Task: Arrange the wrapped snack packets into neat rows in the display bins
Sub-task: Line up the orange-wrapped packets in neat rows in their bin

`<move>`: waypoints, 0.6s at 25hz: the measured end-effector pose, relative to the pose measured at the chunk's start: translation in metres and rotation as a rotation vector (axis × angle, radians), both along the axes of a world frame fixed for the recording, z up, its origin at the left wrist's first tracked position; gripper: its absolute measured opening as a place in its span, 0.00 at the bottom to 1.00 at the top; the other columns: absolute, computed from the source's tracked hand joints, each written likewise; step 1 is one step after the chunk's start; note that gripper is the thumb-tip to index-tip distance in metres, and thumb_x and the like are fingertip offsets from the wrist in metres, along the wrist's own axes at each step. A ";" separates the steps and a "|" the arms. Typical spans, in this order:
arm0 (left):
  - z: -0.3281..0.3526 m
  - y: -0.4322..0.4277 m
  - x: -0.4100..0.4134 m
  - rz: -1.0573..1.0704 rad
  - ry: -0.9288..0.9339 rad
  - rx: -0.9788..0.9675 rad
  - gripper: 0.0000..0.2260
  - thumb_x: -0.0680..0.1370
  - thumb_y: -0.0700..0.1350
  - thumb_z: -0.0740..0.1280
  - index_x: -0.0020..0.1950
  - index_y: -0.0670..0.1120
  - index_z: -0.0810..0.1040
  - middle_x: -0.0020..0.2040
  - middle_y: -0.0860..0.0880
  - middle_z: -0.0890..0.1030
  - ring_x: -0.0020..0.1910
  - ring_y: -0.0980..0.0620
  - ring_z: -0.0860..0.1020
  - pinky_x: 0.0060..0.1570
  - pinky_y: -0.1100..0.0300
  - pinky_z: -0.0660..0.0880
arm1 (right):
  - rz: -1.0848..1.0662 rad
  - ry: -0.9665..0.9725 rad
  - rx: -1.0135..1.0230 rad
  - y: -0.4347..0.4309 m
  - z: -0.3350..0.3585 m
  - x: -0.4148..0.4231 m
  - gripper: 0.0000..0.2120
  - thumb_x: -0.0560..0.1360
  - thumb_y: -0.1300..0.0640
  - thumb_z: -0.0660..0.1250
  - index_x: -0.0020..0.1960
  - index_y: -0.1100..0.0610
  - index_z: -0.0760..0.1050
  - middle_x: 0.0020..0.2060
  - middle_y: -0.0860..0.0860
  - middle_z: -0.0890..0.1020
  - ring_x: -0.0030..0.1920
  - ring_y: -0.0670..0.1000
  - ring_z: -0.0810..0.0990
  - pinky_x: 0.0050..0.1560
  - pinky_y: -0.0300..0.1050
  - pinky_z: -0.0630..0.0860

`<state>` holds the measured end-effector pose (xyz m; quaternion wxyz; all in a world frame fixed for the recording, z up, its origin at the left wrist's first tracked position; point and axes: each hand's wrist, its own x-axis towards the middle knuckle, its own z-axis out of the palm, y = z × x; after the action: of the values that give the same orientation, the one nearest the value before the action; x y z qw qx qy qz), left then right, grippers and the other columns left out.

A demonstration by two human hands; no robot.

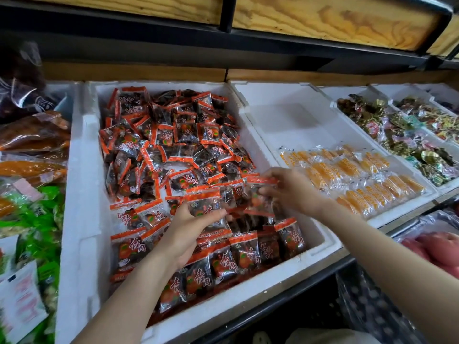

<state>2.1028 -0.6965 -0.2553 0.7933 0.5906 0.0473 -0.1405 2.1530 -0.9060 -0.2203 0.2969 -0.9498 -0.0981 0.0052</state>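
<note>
- A red-edged packet (205,207) is gripped by the left hand (191,229), thumb on top and fingers curled beneath, near the centre of the white foam bin (82,194).
- A second packet (260,194) is pinched near its red sealed edge by the right hand (293,187), at 3 o'clock from the first; whether the two packets touch cannot be told.
- A front row (238,254) is seen at the bin's 6 o'clock, with labels mostly turned one way.
- A loose heap (169,125) is left from the centre up to 12 o'clock, so much of the sorting is judged undone.
- The step in hand is judged to be the laying of a further row just behind the front one.
- It is best done with each packet turned label-up, its red strip matched to the row, and overlapped evenly on its neighbour.
- The crinkly film is likely to slide, so a light press before release is advised.
- Yellow packets (347,170) are seen lined up in the bin at 3 o'clock.
</note>
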 end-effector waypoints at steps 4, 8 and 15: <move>-0.003 -0.001 0.001 -0.019 0.012 0.005 0.13 0.73 0.37 0.71 0.47 0.51 0.70 0.34 0.58 0.82 0.35 0.67 0.78 0.59 0.56 0.61 | 0.063 0.104 -0.360 -0.011 -0.017 0.028 0.09 0.76 0.65 0.64 0.54 0.55 0.71 0.41 0.42 0.76 0.44 0.47 0.73 0.38 0.30 0.66; -0.007 -0.001 0.004 -0.016 0.012 -0.036 0.12 0.73 0.39 0.72 0.45 0.51 0.71 0.38 0.58 0.81 0.39 0.65 0.74 0.59 0.56 0.60 | 0.138 0.033 -0.636 -0.012 -0.034 0.035 0.20 0.79 0.65 0.58 0.69 0.53 0.66 0.59 0.54 0.75 0.58 0.53 0.73 0.57 0.44 0.69; -0.015 0.001 0.007 -0.030 0.016 -0.050 0.19 0.70 0.46 0.73 0.58 0.47 0.72 0.54 0.51 0.80 0.54 0.58 0.73 0.68 0.51 0.57 | 0.178 -0.049 -0.668 -0.015 -0.036 0.025 0.27 0.75 0.68 0.62 0.71 0.54 0.63 0.64 0.52 0.70 0.63 0.53 0.70 0.62 0.44 0.69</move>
<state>2.1101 -0.6953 -0.2700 0.8052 0.5701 0.0412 -0.1583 2.1775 -0.9210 -0.2564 -0.0343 -0.9821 -0.1806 0.0403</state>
